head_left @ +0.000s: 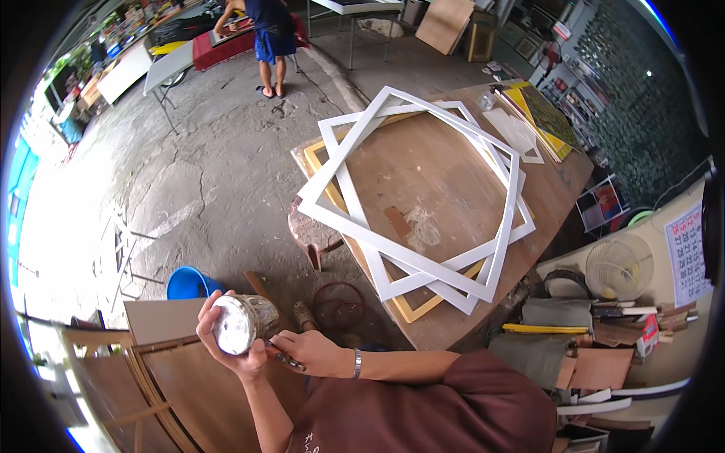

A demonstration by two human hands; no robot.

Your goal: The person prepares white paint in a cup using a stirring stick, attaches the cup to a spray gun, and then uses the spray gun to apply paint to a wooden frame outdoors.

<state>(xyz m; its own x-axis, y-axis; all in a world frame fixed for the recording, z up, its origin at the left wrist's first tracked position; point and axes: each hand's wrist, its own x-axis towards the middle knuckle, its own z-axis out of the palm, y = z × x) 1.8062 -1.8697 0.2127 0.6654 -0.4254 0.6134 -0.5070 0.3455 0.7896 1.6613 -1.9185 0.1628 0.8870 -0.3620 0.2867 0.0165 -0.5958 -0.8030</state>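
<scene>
My left hand (245,365) grips a round paint can (234,326), tilted, with a whitish flat end turned toward me and brownish smears along its side. Close against the can's lower edge, my right hand (321,353) is closed around a small dark metal tool (287,361); its kind cannot be made out. A silver band circles my right wrist. Beyond my hands, several white frames (423,266) lie stacked at angles over a yellow wooden frame (414,311) on a brown wooden table (461,185).
A stool (313,234) stands beside the table, with a blue bucket (189,283) to the left. Wooden panels (196,377) lean at lower left. A fan (619,270) and stacked offcuts (600,368) fill the right. Another person (273,38) works at a far table.
</scene>
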